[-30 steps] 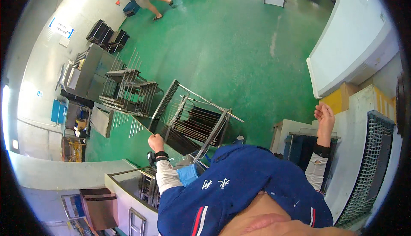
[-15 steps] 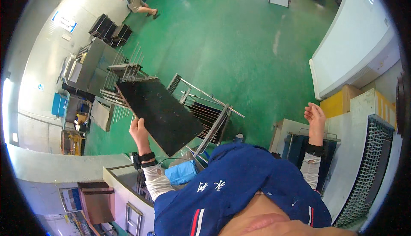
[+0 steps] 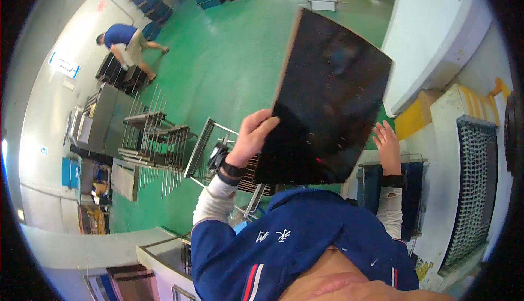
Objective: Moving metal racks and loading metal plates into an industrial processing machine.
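Note:
A large black rectangular panel (image 3: 333, 99), glossy with small bright specks, is held up in front of my chest. My left hand (image 3: 255, 137) grips its left edge, thumb on the near face and fingers behind. My right hand (image 3: 386, 141) is beside the panel's lower right edge, fingers apart and holding nothing; I see no contact with the panel. Partly hidden behind my left wrist and the panel is a metal rack with slots (image 3: 200, 149).
Metal stands with upright rods (image 3: 155, 137) are on the green floor at left. A person (image 3: 126, 44) bends over black crates (image 3: 112, 72) by the left wall. At right are a dark-panel rack (image 3: 415, 192), a yellow box (image 3: 413, 118) and a white machine with a chain-like mesh (image 3: 472, 186).
My left hand has carried the panel rightward and raised it toward upright, nearer my right hand. My right hand has shifted slightly left. The other person now bends over the crates.

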The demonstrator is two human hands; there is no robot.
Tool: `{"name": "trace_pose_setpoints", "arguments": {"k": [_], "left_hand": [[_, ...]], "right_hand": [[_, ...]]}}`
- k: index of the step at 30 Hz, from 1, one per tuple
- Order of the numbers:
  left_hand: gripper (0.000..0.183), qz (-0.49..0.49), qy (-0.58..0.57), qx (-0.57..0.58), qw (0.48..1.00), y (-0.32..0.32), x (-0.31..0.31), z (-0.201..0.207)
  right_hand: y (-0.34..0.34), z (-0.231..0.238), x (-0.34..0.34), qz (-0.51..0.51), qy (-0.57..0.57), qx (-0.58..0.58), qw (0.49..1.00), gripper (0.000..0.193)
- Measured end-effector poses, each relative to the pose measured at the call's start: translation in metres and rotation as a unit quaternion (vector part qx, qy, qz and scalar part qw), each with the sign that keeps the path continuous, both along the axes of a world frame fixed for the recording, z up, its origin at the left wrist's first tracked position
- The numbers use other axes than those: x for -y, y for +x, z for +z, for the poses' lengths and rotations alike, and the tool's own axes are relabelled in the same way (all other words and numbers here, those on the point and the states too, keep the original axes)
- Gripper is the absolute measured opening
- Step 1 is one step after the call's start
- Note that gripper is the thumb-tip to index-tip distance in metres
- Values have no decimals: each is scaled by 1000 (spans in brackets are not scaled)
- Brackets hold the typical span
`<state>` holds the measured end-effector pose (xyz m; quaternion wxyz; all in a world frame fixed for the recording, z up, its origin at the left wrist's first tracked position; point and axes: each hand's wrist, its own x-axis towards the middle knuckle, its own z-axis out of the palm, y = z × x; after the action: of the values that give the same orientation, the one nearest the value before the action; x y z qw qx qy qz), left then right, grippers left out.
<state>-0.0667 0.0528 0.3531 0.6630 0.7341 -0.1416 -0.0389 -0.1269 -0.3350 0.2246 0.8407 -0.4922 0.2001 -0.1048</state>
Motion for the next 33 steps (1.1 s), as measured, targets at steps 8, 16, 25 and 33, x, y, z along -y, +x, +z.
{"name": "trace_pose_setpoints", "arguments": {"k": [8, 16, 25, 33], "left_hand": [[14, -286, 82, 78, 951, 30, 132, 8], [22, -187, -8, 39, 981, 44, 184, -10], [26, -109, -33, -164, 980, 35, 132, -108], [24, -100, -49, -228, 967, 2, 119, -151]], "right_hand": [[-105, 18, 52, -93, 66, 111, 987, 41], [-234, -40, 135, -427, 54, 88, 898, 41], [-339, -38, 229, -574, 155, 221, 773, 28], [-344, -36, 327, -647, 225, 267, 678, 19]]}}
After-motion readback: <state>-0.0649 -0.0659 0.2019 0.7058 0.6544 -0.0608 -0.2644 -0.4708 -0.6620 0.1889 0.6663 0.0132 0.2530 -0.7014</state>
